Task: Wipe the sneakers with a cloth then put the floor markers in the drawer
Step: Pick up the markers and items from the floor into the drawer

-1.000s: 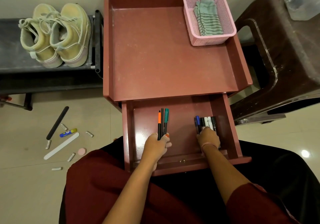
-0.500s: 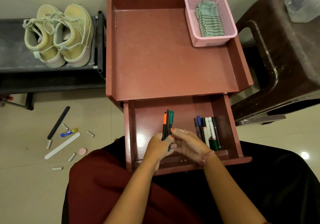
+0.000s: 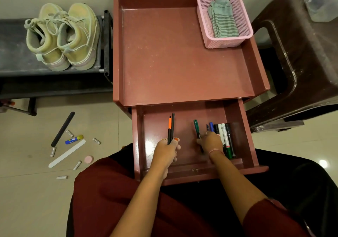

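The red-brown drawer [image 3: 243, 127] stands pulled out over my lap. Inside it, my left hand [image 3: 167, 150] grips two thin markers, one orange-capped and one black [image 3: 171, 127], pointing away from me. My right hand [image 3: 210, 142] pinches a green marker [image 3: 197, 127] and holds it just left of a row of several markers [image 3: 224, 136] lying against the drawer's right wall. A pair of pale yellow-green sneakers [image 3: 64, 37] sits on the dark bench at the left. The striped grey cloth [image 3: 223, 19] lies in the pink basket [image 3: 204, 22] on the cabinet top.
The cabinet top tray [image 3: 173, 53] has raised edges. A dark brown stool [image 3: 301, 62] with a clear plastic jar [image 3: 323, 2] stands at the right. On the floor at the left lie a black stick [image 3: 63, 128], a white nail file [image 3: 66, 153], a glue stick, a pink disc and several batteries.
My right hand left the marker row, came to my left hand, took the green marker from its bundle and carried it right toward the row. The left hand now holds two markers.
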